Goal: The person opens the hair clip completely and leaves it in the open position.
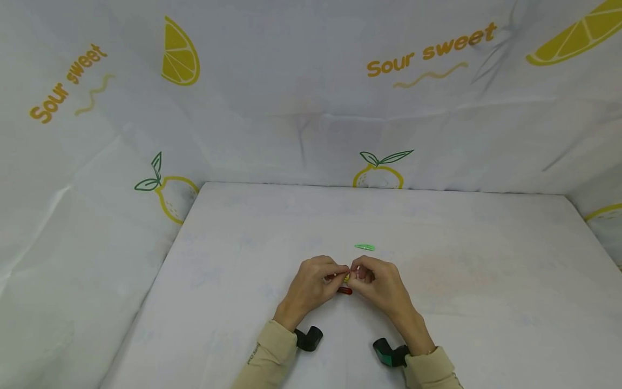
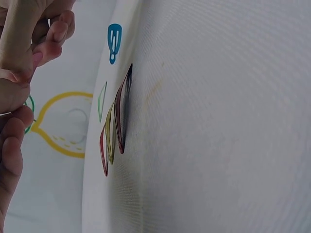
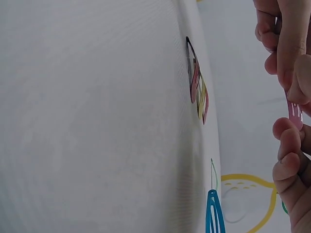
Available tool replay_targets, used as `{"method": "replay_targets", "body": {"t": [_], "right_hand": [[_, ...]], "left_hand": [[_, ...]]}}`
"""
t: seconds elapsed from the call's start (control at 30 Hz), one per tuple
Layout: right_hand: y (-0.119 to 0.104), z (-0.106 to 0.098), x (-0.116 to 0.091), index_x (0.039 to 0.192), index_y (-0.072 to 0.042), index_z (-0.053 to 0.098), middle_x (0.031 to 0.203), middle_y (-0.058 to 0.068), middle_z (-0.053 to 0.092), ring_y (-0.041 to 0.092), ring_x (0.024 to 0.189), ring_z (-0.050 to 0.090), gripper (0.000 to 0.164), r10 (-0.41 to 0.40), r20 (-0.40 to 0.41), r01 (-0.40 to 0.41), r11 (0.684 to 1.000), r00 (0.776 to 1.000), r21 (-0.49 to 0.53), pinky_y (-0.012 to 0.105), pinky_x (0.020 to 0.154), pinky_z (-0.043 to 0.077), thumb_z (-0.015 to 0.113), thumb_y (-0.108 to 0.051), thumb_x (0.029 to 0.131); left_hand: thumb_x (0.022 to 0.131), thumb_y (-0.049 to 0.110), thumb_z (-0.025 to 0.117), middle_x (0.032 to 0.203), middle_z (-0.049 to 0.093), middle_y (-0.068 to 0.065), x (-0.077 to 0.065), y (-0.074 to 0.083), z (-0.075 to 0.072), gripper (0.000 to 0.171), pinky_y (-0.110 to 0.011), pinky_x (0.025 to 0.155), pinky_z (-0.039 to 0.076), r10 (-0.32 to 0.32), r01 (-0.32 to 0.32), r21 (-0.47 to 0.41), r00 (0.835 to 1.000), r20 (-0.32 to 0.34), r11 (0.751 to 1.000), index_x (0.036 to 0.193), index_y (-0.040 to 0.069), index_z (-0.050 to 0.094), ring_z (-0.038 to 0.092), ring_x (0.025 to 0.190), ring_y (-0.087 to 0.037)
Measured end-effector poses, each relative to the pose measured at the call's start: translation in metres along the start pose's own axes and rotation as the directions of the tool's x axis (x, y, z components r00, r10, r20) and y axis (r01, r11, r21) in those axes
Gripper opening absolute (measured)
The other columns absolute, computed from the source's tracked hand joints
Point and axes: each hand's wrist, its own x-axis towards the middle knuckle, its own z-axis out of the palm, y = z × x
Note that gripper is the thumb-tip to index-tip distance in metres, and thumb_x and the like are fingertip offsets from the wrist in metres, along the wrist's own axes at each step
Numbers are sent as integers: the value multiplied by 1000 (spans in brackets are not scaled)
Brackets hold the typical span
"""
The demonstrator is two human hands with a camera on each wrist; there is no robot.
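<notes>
My left hand (image 1: pixel 316 285) and right hand (image 1: pixel 381 285) meet above the table. Between their fingertips they pinch a small pink snap hair clip (image 3: pixel 295 116), one end in each hand. Below them a dark red hair clip (image 2: pixel 120 114), a yellow hair clip (image 2: pixel 109 138) and a red hair clip (image 2: pixel 102 153) lie side by side; the head view shows them only partly, behind the fingers. A blue hair clip (image 2: pixel 114 41) lies nearby, hidden in the head view. Just beyond the hands sits a light green hair clip (image 1: pixel 364 247).
The white table (image 1: pixel 486 259) stretches out on both sides. White cloth (image 1: pixel 272 97) with lemon prints hangs behind it and at its sides. A black wrist camera (image 1: pixel 309 339) sits at the left cuff, another black camera (image 1: pixel 390 352) at the right.
</notes>
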Motion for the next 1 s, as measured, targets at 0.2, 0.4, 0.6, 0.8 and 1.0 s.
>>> {"method": "replay_targets", "body": {"t": [0.2, 0.4, 0.6, 0.8, 1.0], "right_hand": [[-1, 1, 1, 77, -11, 68, 61, -6, 55, -6, 56, 43, 23, 4, -19, -5, 1000, 1000, -25, 11, 51, 40, 72, 11, 71], [-2, 1, 0, 76, -11, 69, 61, -6, 56, -6, 56, 43, 23, -4, -26, 2, 999, 1000, -48, 11, 51, 41, 72, 11, 71], [-1, 1, 0, 76, -11, 69, 62, -6, 57, -6, 56, 45, 21, 0, -27, -2, 998, 1000, -62, 10, 52, 42, 73, 10, 71], [-1, 1, 0, 77, -10, 70, 62, -6, 59, -5, 58, 48, 21, 7, -33, -9, 998, 999, -55, 11, 54, 44, 72, 10, 73], [-2, 0, 1, 81, -7, 73, 65, -3, 65, -3, 59, 53, 19, 35, -27, -35, 999, 999, 7, 15, 54, 49, 74, 11, 76]], "left_hand": [[81, -4, 80, 74, 75, -2, 1, 1, 0, 12, -8, 61, 45, 20, -20, 7, 1000, -12, 1000, 89, 5, 83, 62, 63, -7], [82, -5, 79, 75, 76, -3, 1, 2, 1, 12, -9, 62, 47, 18, -18, -7, 1000, -5, 1000, 88, 4, 83, 64, 64, -7], [83, -5, 79, 76, 76, -4, 1, 1, 2, 10, -9, 63, 49, 16, -16, -15, 1000, -6, 1000, 89, 3, 82, 66, 66, -8], [83, -4, 79, 76, 77, -4, 1, 0, 2, 10, -11, 64, 50, 13, -14, -25, 1000, -17, 1000, 89, 2, 82, 65, 66, -8], [84, -3, 78, 77, 77, -5, 2, -1, 0, 8, -12, 63, 52, 14, -16, -57, 999, -31, 998, 90, 1, 82, 66, 66, -8]]}}
